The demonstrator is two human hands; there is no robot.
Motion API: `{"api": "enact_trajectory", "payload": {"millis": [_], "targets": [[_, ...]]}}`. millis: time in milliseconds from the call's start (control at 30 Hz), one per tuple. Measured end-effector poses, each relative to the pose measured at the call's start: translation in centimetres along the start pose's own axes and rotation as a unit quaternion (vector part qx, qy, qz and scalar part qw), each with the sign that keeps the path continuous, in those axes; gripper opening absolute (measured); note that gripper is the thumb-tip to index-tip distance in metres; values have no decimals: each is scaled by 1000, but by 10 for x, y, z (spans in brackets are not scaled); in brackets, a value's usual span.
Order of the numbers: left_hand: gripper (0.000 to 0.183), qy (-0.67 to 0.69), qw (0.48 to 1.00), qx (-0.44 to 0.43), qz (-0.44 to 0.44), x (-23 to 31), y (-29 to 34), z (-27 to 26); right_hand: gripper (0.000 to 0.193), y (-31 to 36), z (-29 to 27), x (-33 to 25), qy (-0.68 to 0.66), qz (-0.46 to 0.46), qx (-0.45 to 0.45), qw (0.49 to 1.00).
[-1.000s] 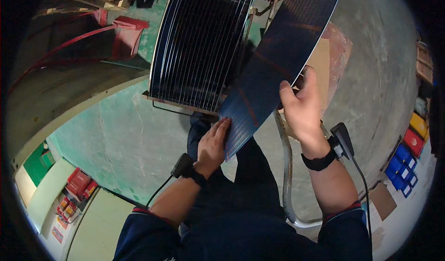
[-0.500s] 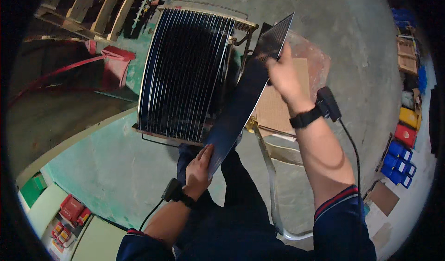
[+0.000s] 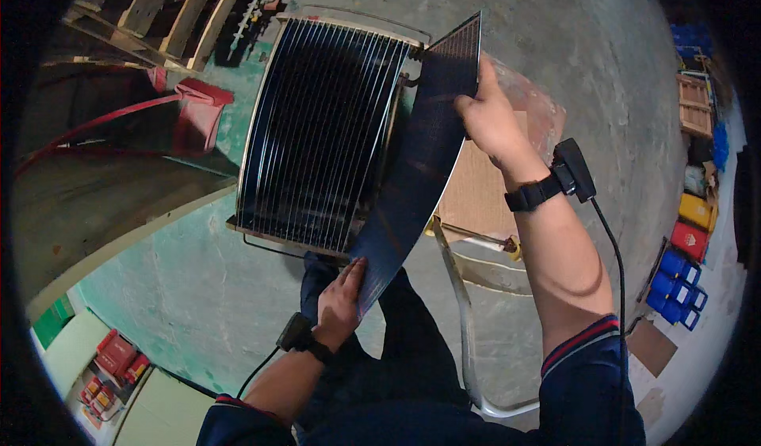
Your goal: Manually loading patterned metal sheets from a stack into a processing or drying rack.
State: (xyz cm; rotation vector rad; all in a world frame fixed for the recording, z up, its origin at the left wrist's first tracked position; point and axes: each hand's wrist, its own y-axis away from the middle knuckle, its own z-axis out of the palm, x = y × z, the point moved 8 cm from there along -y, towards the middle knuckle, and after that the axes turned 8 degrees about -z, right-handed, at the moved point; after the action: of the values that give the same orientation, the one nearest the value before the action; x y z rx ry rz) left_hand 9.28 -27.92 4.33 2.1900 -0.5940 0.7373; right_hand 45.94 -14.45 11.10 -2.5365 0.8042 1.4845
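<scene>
A long, dark blue glossy panel (image 3: pixel 412 156) with a fine grid pattern slants across the middle, held between both hands. My left hand (image 3: pixel 342 294) grips its near lower end. My right hand (image 3: pixel 493 121) is closed around its right edge near the far end, thumb on the upper face. To the left stands a metal rack (image 3: pixel 258 117) packed with a row of similar dark panels (image 3: pixel 321 129) set on edge. The held panel lies beside the rack's right side and hides part of it; whether they touch, I cannot tell.
A cardboard sheet (image 3: pixel 476 188) rests under my right forearm, above a bent metal tube frame (image 3: pixel 466 327). Wooden pallets (image 3: pixel 147 18) and a red metal piece (image 3: pixel 202 113) are at the upper left. Blue bins (image 3: pixel 675 287) line the right wall; red boxes (image 3: pixel 116 355) sit lower left.
The panel has turned so that more of its gridded face shows, and its far end has shifted left toward the rack. My right hand stays on its edge, and my left hand has hardly moved.
</scene>
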Motion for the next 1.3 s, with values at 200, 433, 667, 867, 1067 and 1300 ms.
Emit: {"api": "enact_trajectory", "payload": {"millis": [200, 433, 667, 867, 1067, 1300], "targets": [[69, 4, 1000, -7, -13, -3, -3, 1, 76, -11, 5, 19, 23, 51, -8, 998], [67, -25, 999, -2, -34, -13, -16, 4, 71, -23, 27, 29, -17, 70, -32, 997], [63, -126, 988, 2, -88, -45, -46, 18, 70, -7, 60, 50, 81, -55, 114, 989], [65, -20, 995, -13, -101, -66, -6, -8, 66, 50, 114, 49, 132, -69, 159, 976], [61, 55, 980, -20, -188, -136, 47, -33, 64, 37, 144, 112, 338, -8, 127, 933], [58, 54, 971, -56, -225, -149, 55, -76, 66, 37, 137, 124, 341, 78, 78, 934]]}}
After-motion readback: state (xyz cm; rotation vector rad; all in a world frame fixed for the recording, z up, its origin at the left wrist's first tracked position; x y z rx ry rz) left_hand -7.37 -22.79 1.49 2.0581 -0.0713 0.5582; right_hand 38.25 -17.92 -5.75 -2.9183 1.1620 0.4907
